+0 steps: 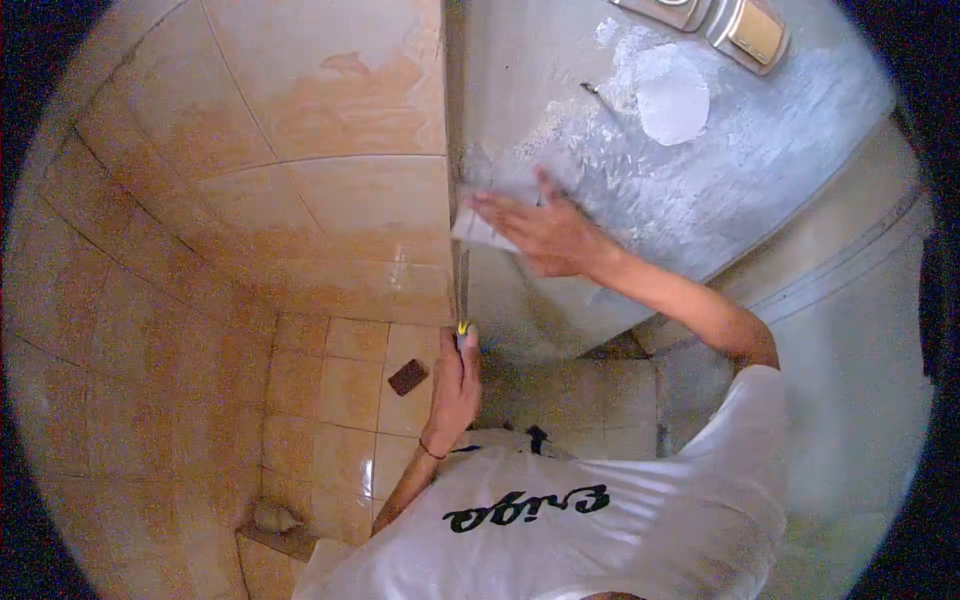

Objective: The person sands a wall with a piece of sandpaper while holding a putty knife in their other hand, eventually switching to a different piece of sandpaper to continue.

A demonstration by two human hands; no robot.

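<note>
My left hand (458, 385) is closed round a slim grey tool with a yellow tip (462, 328), upright beside the long edge of a grey panel (500, 290). Higher up, my right hand (545, 235) is stretched out with its fingers apart, over the panel. Under its fingertips lies a thin white sheet (482, 230), which reaches the panel's edge. White smears and a round white patch (675, 105) mark the panel's surface to the right. The lower part of the tool is hidden in my left hand.
Orange-beige tiled wall (350, 210) stands to the left of the panel. A dark brown block (408, 377) lies on the floor tiles (350, 400) left of my left hand. Metal fittings (755, 35) are at the top right. A small ledge (285, 538) juts out at the lower left.
</note>
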